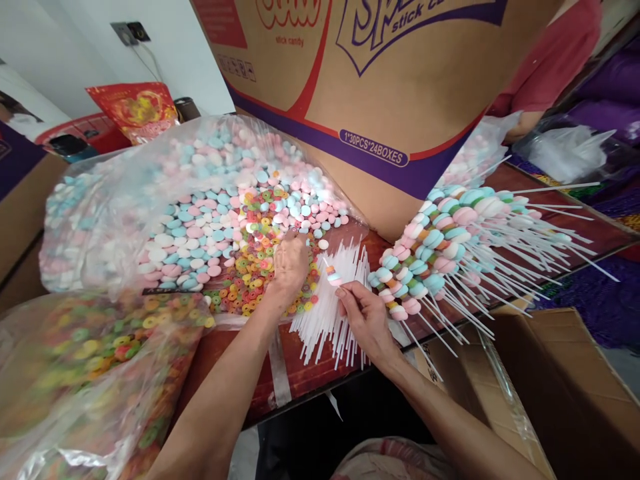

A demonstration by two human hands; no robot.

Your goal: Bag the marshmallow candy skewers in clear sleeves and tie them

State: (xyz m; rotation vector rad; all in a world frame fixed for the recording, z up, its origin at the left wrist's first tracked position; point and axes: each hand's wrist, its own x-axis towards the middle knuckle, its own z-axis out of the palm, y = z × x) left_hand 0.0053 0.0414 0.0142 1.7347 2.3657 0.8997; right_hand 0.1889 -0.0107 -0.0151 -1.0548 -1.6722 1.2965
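Note:
My right hand (367,320) pinches a white candy stick (325,261) with a few candies threaded on it, an orange one above pastel ones. Under it lies a pile of bare white sticks (320,320). My left hand (290,263) is closed, fingertips down at the border between the gummy rings (245,287) and the pastel candy discs (200,233). Whatever its fingers hold is hidden. To the right of my right hand, finished-looking candy skewers (440,247) lie stacked, their sticks pointing right.
A large printed carton (370,100) stands behind the sticks. Clear bags of pastel discs (100,200) and gummy rings (85,360) lie at the left. Past the dark red table's (270,367) front edge, an open carton (560,380) sits lower right. Another person's red sleeve (545,67) shows behind.

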